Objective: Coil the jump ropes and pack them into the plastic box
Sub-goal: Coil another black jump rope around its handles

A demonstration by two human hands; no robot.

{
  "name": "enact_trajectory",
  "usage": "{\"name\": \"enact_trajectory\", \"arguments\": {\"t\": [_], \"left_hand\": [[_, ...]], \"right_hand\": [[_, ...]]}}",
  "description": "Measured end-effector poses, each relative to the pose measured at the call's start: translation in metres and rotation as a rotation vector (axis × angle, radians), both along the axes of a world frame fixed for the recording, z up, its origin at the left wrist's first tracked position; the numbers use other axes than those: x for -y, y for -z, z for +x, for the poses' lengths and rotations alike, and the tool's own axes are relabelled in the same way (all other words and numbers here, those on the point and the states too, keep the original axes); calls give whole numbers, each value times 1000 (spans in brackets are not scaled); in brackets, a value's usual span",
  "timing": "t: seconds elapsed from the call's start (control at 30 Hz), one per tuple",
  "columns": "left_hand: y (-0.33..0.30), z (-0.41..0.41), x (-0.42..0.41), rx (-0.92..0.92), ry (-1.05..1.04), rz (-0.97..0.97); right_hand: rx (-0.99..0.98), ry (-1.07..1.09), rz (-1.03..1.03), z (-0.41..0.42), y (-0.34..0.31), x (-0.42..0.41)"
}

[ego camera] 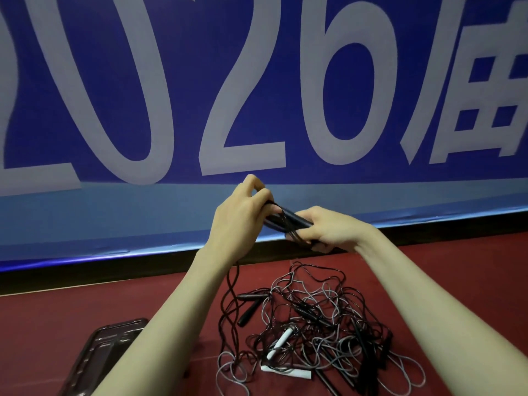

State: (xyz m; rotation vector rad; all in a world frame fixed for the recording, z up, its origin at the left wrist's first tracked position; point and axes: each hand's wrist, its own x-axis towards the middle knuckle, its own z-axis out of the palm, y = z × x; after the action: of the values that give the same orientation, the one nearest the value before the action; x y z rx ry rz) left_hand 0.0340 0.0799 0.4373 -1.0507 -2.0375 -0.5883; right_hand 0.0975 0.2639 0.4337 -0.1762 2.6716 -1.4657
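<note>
Head view, one frame. Far left, low: dark translucent plastic box [97, 355] on the red floor [71, 307], partly hidden behind the left forearm; contents cannot be read. Behind everything, blue banner [183, 90] with large pale numerals along the wall.

Left hand [243, 212] raised above the floor, fingers curled round one end of a pair of black jump rope handles [285, 218]. A black cord [230, 295] hangs from this hand down to the floor, wavy, ending near the pile.

Right hand [328, 227] just beside the left, fingers curled round the other end of the handles and several loops of black cord wound about them.

Below the hands, centre to right: tangled pile of jump ropes [314, 324] on the floor, black and grey cords mixed, with black handles and two white handles [278, 342] in it. Pile lies beside the box, apart from it.
</note>
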Motion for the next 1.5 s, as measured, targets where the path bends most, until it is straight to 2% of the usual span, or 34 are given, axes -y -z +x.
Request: {"name": "enact_trajectory", "arguments": {"t": [0.17,0.23,0.33,0.4,0.57,0.8,0.9,1.03,1.1,1.2,1.27,1.33,1.5], "left_hand": [[-1,-1,0,31,-18,-56],[-4,-1,3,173,10,-87],[-8,-2,5,501,105,-105],[-9,-1,9,604,131,-99],[-7,15,22,683,131,-94],[-28,35,18,683,132,-90],[-35,41,16,797,212,-65],[-34,41,14,976,344,96],[-31,40,8,955,349,125],[-27,36,-1,844,257,4],[-27,31,-6,867,246,-37],[-26,31,-9,883,252,-6],[-20,28,-14,738,248,134]], "right_hand": [[47,-128,38,5,-8,10],[48,-139,37,6,-9,7],[70,-146,79,7,-8,5],[75,-154,84,7,-10,6],[54,-203,120,18,-18,12],[-22,-177,23,39,-26,9],[-28,-182,25,45,-34,6],[-54,-169,43,46,-38,4],[-64,-130,32,43,-35,0],[-38,-61,-31,39,-25,-4],[-13,-33,-100,36,-18,-7],[1,-13,-164,35,-15,-9],[-30,27,-342,33,-20,-13]]}}
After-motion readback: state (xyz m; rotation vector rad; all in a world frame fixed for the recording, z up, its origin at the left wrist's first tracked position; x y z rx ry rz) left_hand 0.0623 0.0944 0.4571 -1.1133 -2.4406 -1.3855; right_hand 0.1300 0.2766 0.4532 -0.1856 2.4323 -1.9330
